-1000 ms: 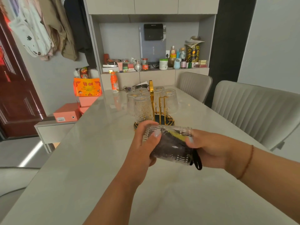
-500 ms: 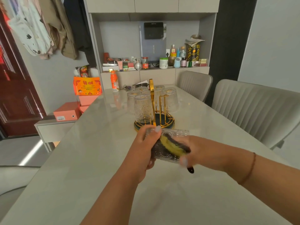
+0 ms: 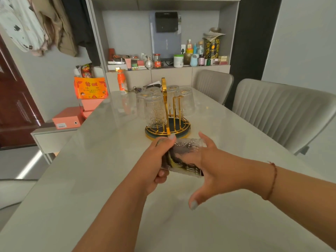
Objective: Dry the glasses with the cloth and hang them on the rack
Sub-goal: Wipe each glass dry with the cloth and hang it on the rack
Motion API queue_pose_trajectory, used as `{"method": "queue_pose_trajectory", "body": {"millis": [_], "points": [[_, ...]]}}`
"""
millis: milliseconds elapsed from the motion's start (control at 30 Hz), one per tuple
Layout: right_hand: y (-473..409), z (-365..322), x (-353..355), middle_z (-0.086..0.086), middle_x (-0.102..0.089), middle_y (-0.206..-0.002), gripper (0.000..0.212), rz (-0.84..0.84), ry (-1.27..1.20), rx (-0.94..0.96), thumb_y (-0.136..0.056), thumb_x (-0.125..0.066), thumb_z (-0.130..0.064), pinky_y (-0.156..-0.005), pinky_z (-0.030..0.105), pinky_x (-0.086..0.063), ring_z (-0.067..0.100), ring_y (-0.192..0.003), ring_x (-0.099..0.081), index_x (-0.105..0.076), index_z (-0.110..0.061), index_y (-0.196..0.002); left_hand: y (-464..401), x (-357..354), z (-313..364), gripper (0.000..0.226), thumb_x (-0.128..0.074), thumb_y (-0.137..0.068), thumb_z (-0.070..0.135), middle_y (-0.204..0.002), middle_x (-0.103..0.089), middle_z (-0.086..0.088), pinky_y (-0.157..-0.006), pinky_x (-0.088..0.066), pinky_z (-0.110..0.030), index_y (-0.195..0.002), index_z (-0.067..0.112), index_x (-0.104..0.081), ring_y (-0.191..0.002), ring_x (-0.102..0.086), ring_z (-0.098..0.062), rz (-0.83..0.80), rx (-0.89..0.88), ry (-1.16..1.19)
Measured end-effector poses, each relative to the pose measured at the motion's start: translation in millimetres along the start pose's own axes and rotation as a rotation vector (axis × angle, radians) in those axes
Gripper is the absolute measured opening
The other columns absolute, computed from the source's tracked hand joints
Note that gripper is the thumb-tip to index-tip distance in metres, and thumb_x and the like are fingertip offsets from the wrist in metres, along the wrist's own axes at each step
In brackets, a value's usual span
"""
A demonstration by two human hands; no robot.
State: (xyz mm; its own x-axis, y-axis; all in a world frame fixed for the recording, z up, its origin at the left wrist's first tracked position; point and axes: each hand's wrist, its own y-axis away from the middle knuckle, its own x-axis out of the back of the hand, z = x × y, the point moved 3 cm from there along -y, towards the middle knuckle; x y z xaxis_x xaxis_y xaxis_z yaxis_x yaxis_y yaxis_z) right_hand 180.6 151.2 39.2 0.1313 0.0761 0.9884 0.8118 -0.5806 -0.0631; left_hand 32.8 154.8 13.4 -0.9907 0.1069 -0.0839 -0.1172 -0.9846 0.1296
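A patterned clear glass (image 3: 190, 144) lies on its side in the air above the table, just in front of the rack. My left hand (image 3: 154, 160) grips its left end, thumb on top. Some fingers of my right hand (image 3: 216, 166) are inside the glass mouth with a dark cloth with yellow marks (image 3: 177, 161) bunched round them; the thumb and one finger are spread outside. The gold rack (image 3: 164, 91) on its round dark base holds several upturned glasses, such as one at the front left (image 3: 155, 111) and one at the right (image 3: 185, 100).
The pale marble table (image 3: 109, 151) runs away from me. An orange bottle (image 3: 122, 81) and keys (image 3: 135, 90) sit at its far end. Two grey chairs (image 3: 283, 110) stand along the right side. Orange boxes (image 3: 67, 118) rest on a low cabinet at the left.
My right hand has turned and gone deeper into the glass with the cloth, its thumb now spread downward. The glass has moved slightly nearer the rack.
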Motion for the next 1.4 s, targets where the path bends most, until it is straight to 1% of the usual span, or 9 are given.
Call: {"method": "queue_pose_trajectory", "body": {"millis": [100,233,400,533,833,1000,1167,1300,1400], "points": [[1,5,0,-0.007,-0.061,-0.125,0.083,-0.04,-0.983,-0.073,-0.057,-0.072,-0.07,-0.105,0.033,-0.043,0.016,-0.122,-0.053,-0.05,-0.035,-0.129,0,-2,5,0.015,-0.058,-0.091,0.043,-0.066,-0.054,-0.003,-0.037,-0.017,-0.015,-0.094,0.029,-0.057,-0.036,-0.028,-0.008,0.02,-0.113,-0.011],[4,7,-1,0.009,-0.064,-0.124,0.098,-0.039,-1.806,-0.111,-0.046,-0.084,-0.059,-0.091,0.029,-0.052,0.021,-0.112,-0.062,-0.055,-0.016,-0.128,5,-5,8,0.022,-0.062,-0.091,0.034,-0.092,-0.063,-0.007,-0.042,-0.03,-0.017,-0.113,0.037,-0.057,-0.05,-0.049,-0.004,-0.032,-0.28,-0.047],[7,2,28,-0.025,-0.063,-0.107,0.087,0.081,-0.433,-0.063,-0.052,-0.058,-0.086,-0.105,0.03,-0.04,-0.003,-0.1,-0.06,-0.056,-0.033,-0.12,4,1,7,0.047,-0.064,-0.077,0.056,-0.082,-0.067,-0.004,-0.042,-0.032,-0.021,-0.119,0.033,-0.062,-0.052,-0.052,-0.018,-0.131,-0.207,0.094],[5,-2,17,-0.019,-0.036,-0.15,0.097,0.121,0.493,0.088,-0.064,-0.045,-0.087,-0.109,0.053,0.027,0.005,-0.142,-0.028,-0.025,-0.04,-0.146,1,-3,1,0.059,-0.052,-0.072,0.068,-0.063,-0.063,0.002,-0.037,-0.021,-0.015,-0.103,0.019,-0.062,-0.036,-0.033,-0.009,-0.09,-0.105,0.135],[-1,4,27,0.015,-0.051,-0.139,0.1,-0.083,-1.28,0.0,-0.061,-0.077,-0.059,-0.11,0.037,-0.038,0.027,-0.128,-0.049,-0.041,-0.01,-0.14,6,-8,3,0.044,-0.069,-0.071,0.044,-0.086,-0.063,-0.002,-0.041,-0.032,-0.019,-0.112,0.035,-0.054,-0.052,-0.049,-0.006,-0.019,-0.469,0.132],[2,-4,39,-0.012,-0.065,-0.117,0.084,0.021,-0.681,-0.019,-0.058,-0.067,-0.074,-0.097,0.024,-0.043,0.003,-0.109,-0.06,-0.055,-0.026,-0.126,4,-2,3,0.064,-0.067,-0.072,0.055,-0.093,-0.067,-0.007,-0.043,-0.04,-0.026,-0.129,0.033,-0.048,-0.065,-0.058,-0.023,-0.07,-0.461,0.059],[7,-9,21,-0.019,-0.037,-0.15,0.097,0.159,0.469,0.05,-0.062,-0.048,-0.086,-0.108,0.054,0.027,0.004,-0.141,-0.029,-0.025,-0.041,-0.145,2,-6,0,0.05,-0.052,-0.081,0.065,-0.065,-0.06,-0.004,-0.039,-0.024,-0.017,-0.096,0.02,-0.069,-0.037,-0.036,-0.01,-0.144,-0.197,0.229],[4,-4,19,-0.02,-0.036,-0.15,0.1,0.142,0.039,0.019,-0.059,-0.063,-0.078,-0.116,0.05,0.015,0.003,-0.143,-0.024,-0.027,-0.04,-0.145,-2,-8,-1,0.045,-0.061,-0.079,0.05,-0.074,-0.061,-0.009,-0.037,-0.021,-0.015,-0.104,0.013,-0.056,-0.034,-0.031,-0.01,-0.028,-0.286,0.218],[4,-3,28,-0.01,-0.065,-0.121,0.082,-0.018,-0.801,0.013,-0.056,-0.075,-0.066,-0.1,0.037,-0.047,0.012,-0.114,-0.06,-0.053,-0.031,-0.126,5,-9,5,0.045,-0.066,-0.071,0.048,-0.074,-0.06,-0.008,-0.036,-0.028,-0.018,-0.102,0.017,-0.055,-0.041,-0.043,-0.009,-0.003,-0.421,0.164]]}}
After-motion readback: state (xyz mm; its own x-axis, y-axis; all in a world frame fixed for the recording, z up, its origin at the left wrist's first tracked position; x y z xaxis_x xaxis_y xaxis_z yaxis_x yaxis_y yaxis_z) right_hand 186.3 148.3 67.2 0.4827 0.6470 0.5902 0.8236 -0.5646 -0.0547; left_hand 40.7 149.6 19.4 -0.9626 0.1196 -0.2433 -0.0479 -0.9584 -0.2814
